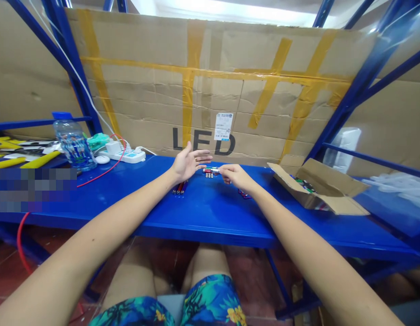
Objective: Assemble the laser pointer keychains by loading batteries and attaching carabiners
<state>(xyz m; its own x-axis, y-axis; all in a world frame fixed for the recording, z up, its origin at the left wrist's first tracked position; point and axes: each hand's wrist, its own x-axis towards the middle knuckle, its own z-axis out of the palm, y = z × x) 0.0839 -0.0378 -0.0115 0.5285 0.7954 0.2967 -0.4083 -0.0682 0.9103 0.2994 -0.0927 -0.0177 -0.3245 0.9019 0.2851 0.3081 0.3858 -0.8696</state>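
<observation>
My left hand [191, 164] is open above the blue table, with its fingers stretched out and pointing right. My right hand [235, 175] pinches a slim tube [215, 170] with a shiny silver end, which points left toward the left fingertips. Just below it sits a small cluster of silver button-shaped pieces [209, 175]. Several dark red and purple metal tubes [180, 187] lie side by side beneath my left wrist. Partly hidden by my right forearm are small red and blue pieces [243, 194].
An open cardboard box [305, 199] with small coloured parts stands at right. At left are a water bottle [74, 145], a white power strip [128, 155] and a red cable [108, 172]. A large cardboard panel [145, 99] rises behind the table [203, 217].
</observation>
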